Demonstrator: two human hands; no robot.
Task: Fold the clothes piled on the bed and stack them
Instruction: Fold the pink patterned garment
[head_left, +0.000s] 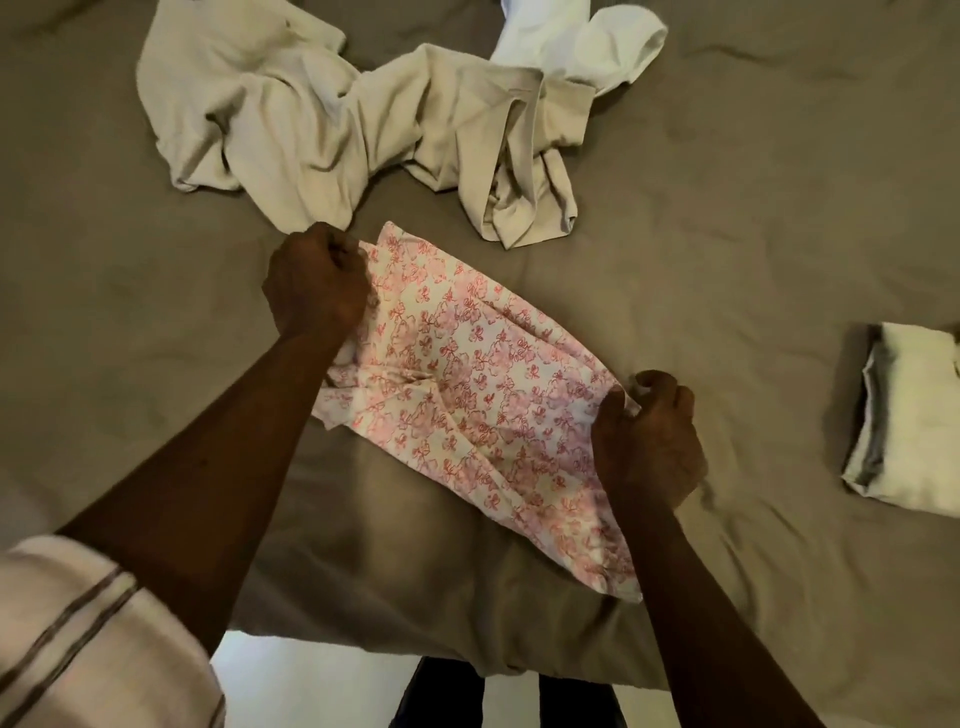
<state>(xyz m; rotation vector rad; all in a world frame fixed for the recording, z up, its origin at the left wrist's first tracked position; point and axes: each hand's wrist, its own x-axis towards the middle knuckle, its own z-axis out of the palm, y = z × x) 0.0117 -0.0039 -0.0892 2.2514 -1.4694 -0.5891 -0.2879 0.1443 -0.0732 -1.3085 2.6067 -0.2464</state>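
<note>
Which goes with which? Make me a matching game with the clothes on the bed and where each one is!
Things:
1. pink flower-print cloth
2. crumpled beige garment
3. folded white-and-grey cloth
4. plain white garment

Places:
A. lies folded, off to the right
B. gripped by the left hand and the right hand
C. cut off by the top edge of the view
D. sprawls unfolded beyond the hands

Pairs: 1-B, 2-D, 3-A, 4-C.
</note>
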